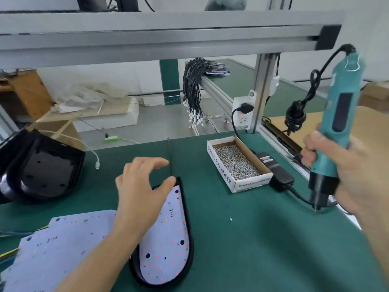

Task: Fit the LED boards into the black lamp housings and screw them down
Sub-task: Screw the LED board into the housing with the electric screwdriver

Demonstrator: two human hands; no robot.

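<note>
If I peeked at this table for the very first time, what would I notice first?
Probably the teal electric screwdriver held upright in the right hand at the right edge of the green table. Next, the white LED board dotted with red lights, sitting in a black lamp housing at the front under the left hand. Behind it, a white box of shiny screws.

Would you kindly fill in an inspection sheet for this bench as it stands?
Surface: green mat, one loose screw.
Job's things: LED board seated in black housing; spare boards; empty housings; screw box.
Clutter: nothing seen.
Hands: left hand over the board, fingers spread; right hand grips the teal screwdriver.
Cables: black wire bundle; white USB lead.
Surroundings: aluminium frame, socket.
</note>
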